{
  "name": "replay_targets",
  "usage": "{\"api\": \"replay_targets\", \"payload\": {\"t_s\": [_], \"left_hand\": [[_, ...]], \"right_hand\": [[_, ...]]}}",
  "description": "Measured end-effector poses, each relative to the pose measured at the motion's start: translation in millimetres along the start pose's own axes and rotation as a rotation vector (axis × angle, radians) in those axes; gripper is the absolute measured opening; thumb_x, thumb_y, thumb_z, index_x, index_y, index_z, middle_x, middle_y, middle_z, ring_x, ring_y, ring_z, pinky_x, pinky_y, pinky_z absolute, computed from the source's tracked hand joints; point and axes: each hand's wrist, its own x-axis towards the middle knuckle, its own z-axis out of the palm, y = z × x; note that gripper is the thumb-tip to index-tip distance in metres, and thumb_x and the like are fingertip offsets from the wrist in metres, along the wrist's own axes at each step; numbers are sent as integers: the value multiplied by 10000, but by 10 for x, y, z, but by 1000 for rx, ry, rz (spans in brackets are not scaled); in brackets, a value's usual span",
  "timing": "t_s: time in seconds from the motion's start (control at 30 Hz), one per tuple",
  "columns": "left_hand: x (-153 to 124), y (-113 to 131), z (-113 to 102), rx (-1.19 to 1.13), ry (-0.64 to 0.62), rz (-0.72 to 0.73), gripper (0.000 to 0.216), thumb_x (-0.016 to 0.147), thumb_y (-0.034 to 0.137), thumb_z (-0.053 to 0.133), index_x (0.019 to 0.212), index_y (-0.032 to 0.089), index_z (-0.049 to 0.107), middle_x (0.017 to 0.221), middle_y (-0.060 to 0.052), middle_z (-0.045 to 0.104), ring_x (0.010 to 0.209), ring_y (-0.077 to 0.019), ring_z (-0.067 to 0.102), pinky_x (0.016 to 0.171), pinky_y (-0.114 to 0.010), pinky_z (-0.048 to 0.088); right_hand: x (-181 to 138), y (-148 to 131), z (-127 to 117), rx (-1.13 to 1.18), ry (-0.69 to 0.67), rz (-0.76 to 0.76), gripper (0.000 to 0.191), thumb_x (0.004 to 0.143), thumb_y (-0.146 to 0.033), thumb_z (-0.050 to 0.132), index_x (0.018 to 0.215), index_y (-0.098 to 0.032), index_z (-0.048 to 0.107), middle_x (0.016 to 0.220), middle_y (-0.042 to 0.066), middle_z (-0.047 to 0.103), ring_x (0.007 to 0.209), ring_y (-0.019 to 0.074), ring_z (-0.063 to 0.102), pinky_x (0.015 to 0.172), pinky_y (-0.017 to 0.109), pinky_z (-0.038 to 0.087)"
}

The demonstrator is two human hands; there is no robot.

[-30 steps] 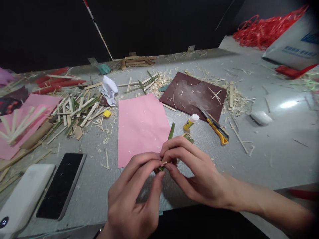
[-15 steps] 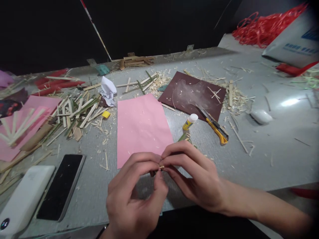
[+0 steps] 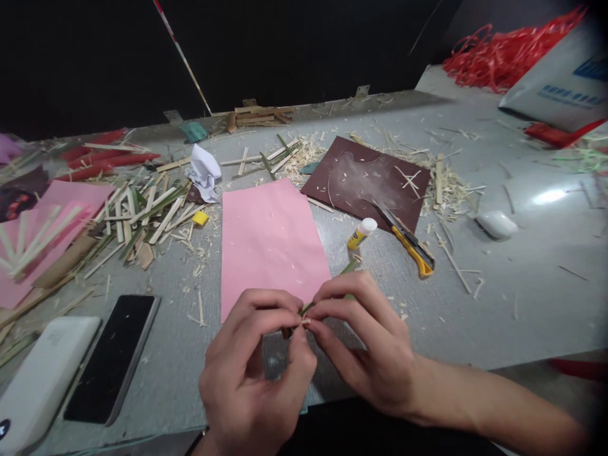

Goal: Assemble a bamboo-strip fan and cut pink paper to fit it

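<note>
Both hands are closed in a pinch on one thin green strip (image 3: 348,268), low over the table at the near edge of the pink paper (image 3: 270,240). The left hand (image 3: 254,373) nips its near end and the right hand (image 3: 365,354) covers its middle. I think the fingertips should sit close together and press gently, so that it does not snap. Its long axis points away and to the right, toward the glue stick (image 3: 361,232).

This looks like a hobby craft workshop. The grey table (image 3: 522,272) is strewn with split bamboo strips (image 3: 142,218) and pale shavings (image 3: 308,152). A yellow utility knife (image 3: 411,244), a glue stick (image 3: 361,233), pink paper (image 3: 270,240) and a dark brown sheet (image 3: 365,180) lie among them, with a tangle of red strips (image 3: 498,54) at the far corner.
</note>
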Motion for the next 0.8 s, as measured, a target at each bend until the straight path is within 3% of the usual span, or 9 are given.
{"api": "replay_targets", "payload": {"t_s": [0.23, 0.37, 0.53, 0.8], "left_hand": [[32, 15, 51, 10, 31, 20, 216, 908, 15, 631, 961, 212, 706, 980, 0, 678, 933, -139, 679, 793, -284, 582], [22, 15, 96, 0, 61, 0, 243, 894, 2, 631, 984, 220, 692, 984, 10, 687, 941, -121, 690, 817, -240, 610], [1, 44, 177, -100, 169, -151, 375, 818, 35, 701, 1106, 267, 645, 968, 7, 729, 890, -148, 748, 796, -239, 688], [-64, 60, 150, -67, 127, -185, 377, 840, 50, 726, 1129, 280, 652, 1022, -18, 745, 960, -169, 781, 862, -248, 698]], "right_hand": [[-79, -148, 157, 83, 168, 190, 265, 953, -45, 634, 1131, -226, 710, 1151, 82, 648, 1113, 237, 633, 956, 437, 547], [-165, -156, 196, 242, 171, 338, 308, 946, -55, 648, 1177, -245, 726, 1254, 89, 623, 1215, 234, 620, 1039, 428, 545], [-181, -131, 169, 381, 175, 399, 275, 963, -73, 646, 1150, -252, 740, 1246, 77, 626, 1252, 218, 606, 1079, 400, 523], [-119, -173, 90, 451, 124, 464, 229, 1012, -104, 594, 1113, -255, 734, 1260, 68, 629, 1280, 200, 599, 1103, 359, 496]]}}
